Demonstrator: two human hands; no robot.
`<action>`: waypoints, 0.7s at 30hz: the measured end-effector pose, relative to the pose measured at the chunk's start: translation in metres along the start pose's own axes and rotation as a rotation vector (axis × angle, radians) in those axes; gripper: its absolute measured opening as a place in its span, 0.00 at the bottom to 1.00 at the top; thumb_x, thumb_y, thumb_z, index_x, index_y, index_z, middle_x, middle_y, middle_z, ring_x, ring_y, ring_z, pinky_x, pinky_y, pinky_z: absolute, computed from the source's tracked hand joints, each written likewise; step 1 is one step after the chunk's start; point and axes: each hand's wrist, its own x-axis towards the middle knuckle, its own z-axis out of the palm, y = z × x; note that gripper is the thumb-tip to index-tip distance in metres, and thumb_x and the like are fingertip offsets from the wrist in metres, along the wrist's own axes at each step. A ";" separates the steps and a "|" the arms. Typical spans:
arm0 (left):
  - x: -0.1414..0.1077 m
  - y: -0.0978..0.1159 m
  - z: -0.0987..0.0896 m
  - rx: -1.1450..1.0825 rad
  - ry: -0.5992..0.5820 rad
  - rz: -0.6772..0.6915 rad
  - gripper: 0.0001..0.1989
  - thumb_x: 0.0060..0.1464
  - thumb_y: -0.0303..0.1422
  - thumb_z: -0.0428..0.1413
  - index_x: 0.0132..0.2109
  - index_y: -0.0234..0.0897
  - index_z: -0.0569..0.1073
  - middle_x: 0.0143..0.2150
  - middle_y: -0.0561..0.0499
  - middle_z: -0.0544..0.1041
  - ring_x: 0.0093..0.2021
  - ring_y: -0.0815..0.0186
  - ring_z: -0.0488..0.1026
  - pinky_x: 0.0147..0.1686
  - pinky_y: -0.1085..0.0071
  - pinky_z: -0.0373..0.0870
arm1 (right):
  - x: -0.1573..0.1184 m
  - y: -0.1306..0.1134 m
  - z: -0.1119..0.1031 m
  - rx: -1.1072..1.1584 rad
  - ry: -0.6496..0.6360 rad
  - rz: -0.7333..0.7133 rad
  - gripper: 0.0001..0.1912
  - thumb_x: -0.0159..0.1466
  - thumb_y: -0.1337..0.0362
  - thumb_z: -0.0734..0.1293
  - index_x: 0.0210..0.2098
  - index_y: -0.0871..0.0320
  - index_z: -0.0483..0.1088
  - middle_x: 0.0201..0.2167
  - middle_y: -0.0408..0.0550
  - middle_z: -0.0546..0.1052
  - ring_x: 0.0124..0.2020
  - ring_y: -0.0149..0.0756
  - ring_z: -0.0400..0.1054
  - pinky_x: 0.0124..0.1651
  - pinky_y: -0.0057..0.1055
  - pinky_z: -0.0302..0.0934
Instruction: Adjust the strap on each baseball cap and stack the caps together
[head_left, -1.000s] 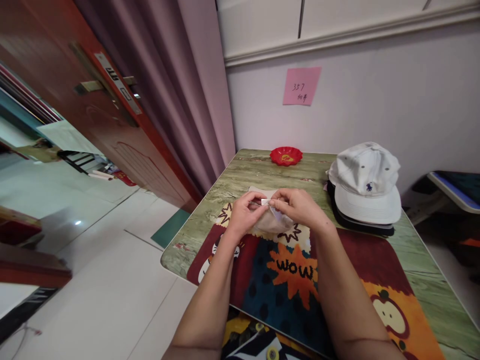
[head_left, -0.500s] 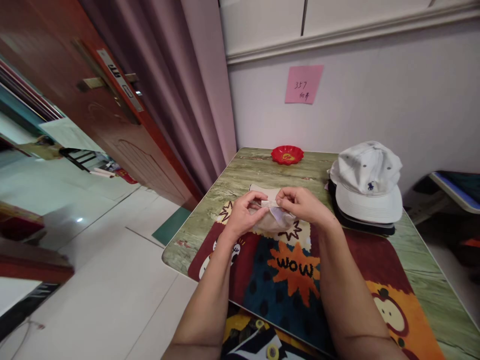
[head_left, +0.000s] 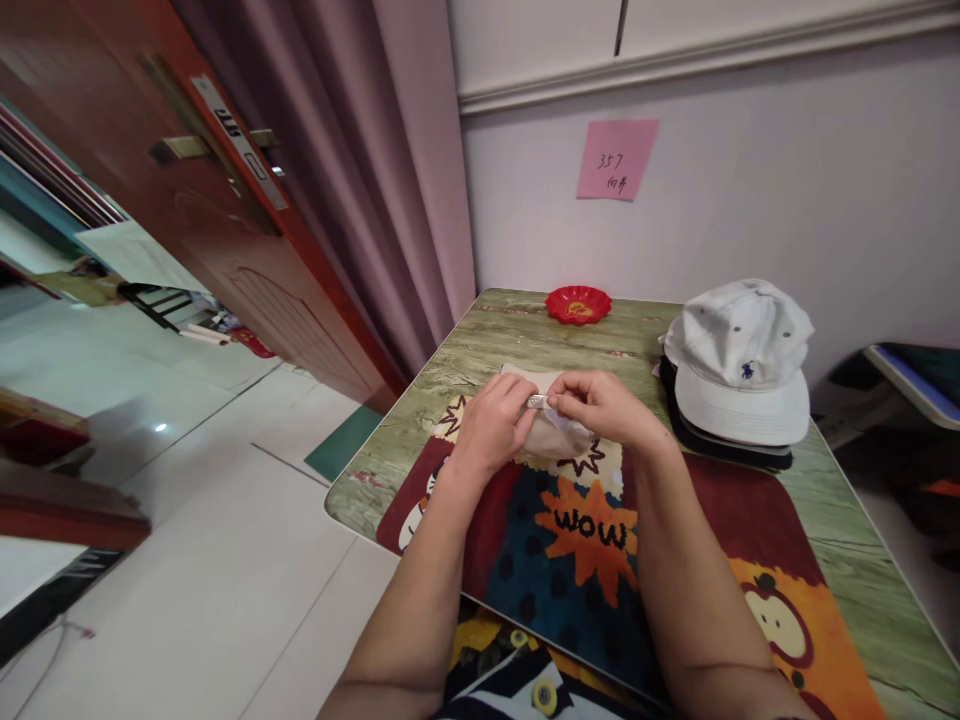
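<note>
A light beige cap (head_left: pixel 559 438) lies on the patterned mat (head_left: pixel 525 550) in front of me, partly covered by both hands. Its narrow strap (head_left: pixel 537 402) is drawn up between my fingers, with a small bright silvery spot on it, perhaps a buckle. My left hand (head_left: pixel 491 425) is closed, pinching the strap's left end with its back turned towards me. On the other side, my right hand (head_left: pixel 592 400) grips the right end between thumb and fingers. The exact fingertip contact is hidden.
A stack of caps, a white one (head_left: pixel 742 350) on top and dark ones below, stands at the right. Further back sits a red scalloped dish (head_left: pixel 578 305). A pink note (head_left: pixel 617 160) is on the wall. The wooden door (head_left: pixel 255 230) stands left of the table.
My left hand has rolled over, its fingers closing nearer to the right hand, and less of the strap shows. My right hand has barely moved. The view has shifted slightly.
</note>
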 end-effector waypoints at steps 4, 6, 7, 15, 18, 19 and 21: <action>-0.001 0.002 -0.003 0.061 -0.015 -0.027 0.04 0.61 0.29 0.55 0.42 0.39 0.74 0.40 0.47 0.76 0.45 0.59 0.72 0.44 0.65 0.69 | 0.000 -0.007 0.004 -0.040 0.028 0.000 0.12 0.63 0.57 0.65 0.32 0.57 0.76 0.24 0.43 0.75 0.25 0.31 0.62 0.29 0.29 0.50; -0.002 0.000 -0.003 0.039 0.014 -0.068 0.03 0.61 0.30 0.56 0.41 0.39 0.75 0.40 0.48 0.77 0.44 0.59 0.72 0.44 0.65 0.68 | -0.002 -0.010 0.002 -0.009 0.042 0.010 0.12 0.63 0.56 0.66 0.34 0.57 0.77 0.25 0.43 0.76 0.26 0.32 0.63 0.29 0.29 0.51; -0.002 -0.002 -0.003 0.016 0.033 -0.090 0.03 0.60 0.30 0.57 0.41 0.39 0.76 0.40 0.48 0.78 0.44 0.59 0.73 0.44 0.65 0.68 | -0.003 -0.011 0.001 0.007 0.043 0.020 0.12 0.63 0.55 0.66 0.35 0.57 0.77 0.25 0.44 0.76 0.26 0.32 0.64 0.29 0.29 0.51; -0.001 -0.012 0.004 -0.191 0.096 -0.119 0.07 0.55 0.29 0.61 0.43 0.40 0.78 0.42 0.50 0.80 0.45 0.61 0.75 0.47 0.65 0.69 | -0.010 0.003 -0.014 0.111 0.003 0.062 0.11 0.61 0.57 0.67 0.33 0.58 0.76 0.24 0.45 0.76 0.24 0.32 0.64 0.27 0.27 0.54; 0.001 -0.012 0.006 -0.224 0.092 -0.081 0.08 0.55 0.30 0.62 0.43 0.40 0.78 0.42 0.49 0.80 0.45 0.60 0.75 0.48 0.64 0.69 | -0.008 0.004 -0.011 0.085 0.020 0.057 0.10 0.60 0.59 0.66 0.32 0.58 0.76 0.23 0.43 0.74 0.23 0.31 0.61 0.26 0.27 0.52; 0.002 -0.013 0.006 -0.231 0.092 -0.069 0.08 0.55 0.30 0.62 0.43 0.40 0.78 0.42 0.49 0.80 0.45 0.60 0.75 0.48 0.64 0.69 | -0.007 0.004 -0.010 0.085 0.014 0.054 0.10 0.60 0.59 0.65 0.32 0.58 0.76 0.22 0.43 0.73 0.23 0.30 0.60 0.25 0.27 0.51; 0.003 -0.014 0.007 -0.244 0.091 -0.050 0.08 0.55 0.30 0.62 0.43 0.40 0.78 0.42 0.49 0.80 0.45 0.60 0.75 0.48 0.63 0.69 | -0.005 0.004 -0.008 0.111 -0.008 0.039 0.10 0.60 0.59 0.65 0.32 0.58 0.75 0.22 0.42 0.72 0.23 0.30 0.59 0.26 0.27 0.51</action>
